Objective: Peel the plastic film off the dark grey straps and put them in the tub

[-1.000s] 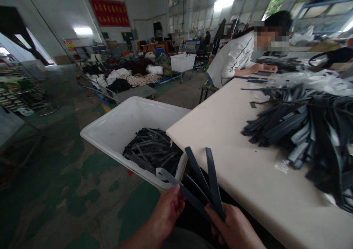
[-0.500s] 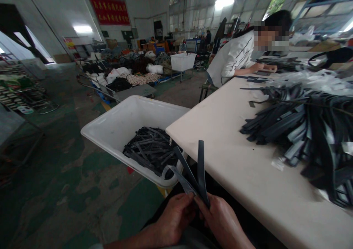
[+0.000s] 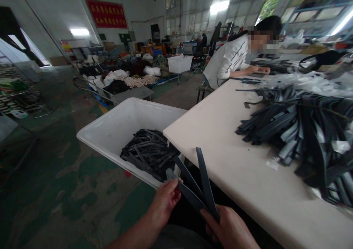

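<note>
My right hand [image 3: 230, 225] grips a few flat dark strips [image 3: 204, 179] by their lower ends, and they fan out upward. Between the thumb and fingers of my left hand [image 3: 165, 201] is the far end of the leftmost dark strip [image 3: 190, 195]. A pale, shiny bit shows at that end; whether it is film or the strip's own surface I cannot tell. Just beyond my left hand stands a white plastic tub [image 3: 110, 122] holding a heap of similar dark strips [image 3: 147, 150].
The pale table [image 3: 204, 131] has its corner beside the tub. A large bundle of dark strips [image 3: 298, 120] lies on its right side, with clear plastic [image 3: 311, 80] behind. A co-worker in a white top [image 3: 231, 58] leans over the far edge. A flat cart [image 3: 129, 94] stands beyond the tub.
My left hand has moved up and left along the leftmost strip, away from my right hand. My right hand has shifted slightly right and down with the strips.
</note>
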Demonstrator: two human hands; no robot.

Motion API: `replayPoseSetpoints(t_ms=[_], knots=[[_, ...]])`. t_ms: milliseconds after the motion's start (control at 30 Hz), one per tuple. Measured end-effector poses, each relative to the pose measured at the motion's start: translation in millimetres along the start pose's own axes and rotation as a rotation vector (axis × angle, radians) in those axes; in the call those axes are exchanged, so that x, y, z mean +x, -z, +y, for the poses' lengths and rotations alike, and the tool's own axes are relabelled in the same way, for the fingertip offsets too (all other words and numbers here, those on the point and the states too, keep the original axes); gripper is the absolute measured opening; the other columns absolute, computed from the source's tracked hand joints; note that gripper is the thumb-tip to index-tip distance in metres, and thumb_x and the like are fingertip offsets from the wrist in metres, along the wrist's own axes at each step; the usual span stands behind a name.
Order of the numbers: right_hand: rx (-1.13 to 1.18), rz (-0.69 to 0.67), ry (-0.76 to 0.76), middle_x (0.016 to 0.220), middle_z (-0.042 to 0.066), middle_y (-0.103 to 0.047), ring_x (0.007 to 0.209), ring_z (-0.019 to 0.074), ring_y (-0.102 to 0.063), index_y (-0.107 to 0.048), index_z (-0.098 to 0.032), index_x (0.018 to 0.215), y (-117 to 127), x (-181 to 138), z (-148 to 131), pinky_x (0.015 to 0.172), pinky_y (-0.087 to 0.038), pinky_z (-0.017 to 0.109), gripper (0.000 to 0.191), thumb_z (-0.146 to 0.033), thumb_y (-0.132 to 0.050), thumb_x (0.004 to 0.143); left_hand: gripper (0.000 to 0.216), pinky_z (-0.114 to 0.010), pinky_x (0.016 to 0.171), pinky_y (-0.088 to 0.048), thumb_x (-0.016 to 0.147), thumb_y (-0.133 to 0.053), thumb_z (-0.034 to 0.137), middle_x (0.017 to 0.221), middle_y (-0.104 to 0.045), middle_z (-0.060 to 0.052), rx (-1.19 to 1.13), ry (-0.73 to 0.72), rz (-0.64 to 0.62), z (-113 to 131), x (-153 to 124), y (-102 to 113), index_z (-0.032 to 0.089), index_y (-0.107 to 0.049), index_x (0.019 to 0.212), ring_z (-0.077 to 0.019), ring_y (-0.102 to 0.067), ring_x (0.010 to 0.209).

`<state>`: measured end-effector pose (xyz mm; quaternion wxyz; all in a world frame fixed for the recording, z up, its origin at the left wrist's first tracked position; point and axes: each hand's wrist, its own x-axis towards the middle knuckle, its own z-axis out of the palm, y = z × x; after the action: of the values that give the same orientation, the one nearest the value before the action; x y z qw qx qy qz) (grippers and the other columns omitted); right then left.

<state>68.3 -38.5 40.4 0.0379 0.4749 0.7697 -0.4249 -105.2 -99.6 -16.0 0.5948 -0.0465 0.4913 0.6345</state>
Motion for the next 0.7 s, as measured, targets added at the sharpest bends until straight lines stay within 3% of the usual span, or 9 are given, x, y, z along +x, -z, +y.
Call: replayPoseSetpoints(t_ms=[67,233,400,600,700], knots=[[-0.001,0.004,0.006,0.058,0.003,-0.071,0.049,0.0177,-0.066,-0.062,-0.021,0.069,0,-2,3,0.047,-0.04,0.022,0.039,-0.046,-0.043,0.093,0.034,-0.02,0.067,-0.045,0.059,-0.088,0.038,0.086,-0.073,-0.003,0.012,0.024,0.001,0,3,1,0.017,-0.073,0.081,-0.0118,-0.063,0.074],[-0.003,0.071,0.06,0.062,0.005,-0.072,0.052,0.0178,-0.066,-0.063,-0.021,0.072,-1,3,-3,0.049,-0.041,0.023,0.039,-0.044,-0.041,0.094,0.032,-0.028,0.072,-0.05,0.064,-0.085,0.035,0.083,-0.073,-0.009,0.065,0.091,-0.157,-10,-8,-5,0.011,-0.073,0.081,-0.0195,-0.066,0.077],[0.023,0.048,0.039,0.06,0.005,-0.073,0.051,0.0186,-0.067,-0.064,-0.02,0.071,4,-7,2,0.048,-0.041,0.022,0.036,-0.043,-0.046,0.092,0.029,-0.02,0.067,-0.048,0.061,-0.087,0.034,0.087,-0.074,-0.003,0.058,0.04,-0.022,-3,-2,-4,0.017,-0.073,0.081,-0.0121,-0.065,0.075],[0.041,0.114,0.068,0.063,0.004,-0.072,0.052,0.0173,-0.066,-0.065,-0.02,0.076,4,-5,-5,0.05,-0.041,0.022,0.033,-0.04,-0.045,0.094,0.028,-0.025,0.072,-0.049,0.064,-0.085,0.034,0.082,-0.074,-0.006,0.103,0.157,-0.208,-14,-16,-13,0.014,-0.073,0.08,-0.0174,-0.067,0.078],[0.058,0.088,0.049,0.059,0.003,-0.071,0.05,0.0168,-0.066,-0.064,-0.02,0.069,7,-12,0,0.048,-0.041,0.021,0.035,-0.04,-0.047,0.092,0.034,-0.024,0.071,-0.049,0.058,-0.088,0.035,0.085,-0.074,-0.006,0.109,0.096,-0.12,-8,-15,-12,0.015,-0.073,0.08,-0.0166,-0.066,0.078]])
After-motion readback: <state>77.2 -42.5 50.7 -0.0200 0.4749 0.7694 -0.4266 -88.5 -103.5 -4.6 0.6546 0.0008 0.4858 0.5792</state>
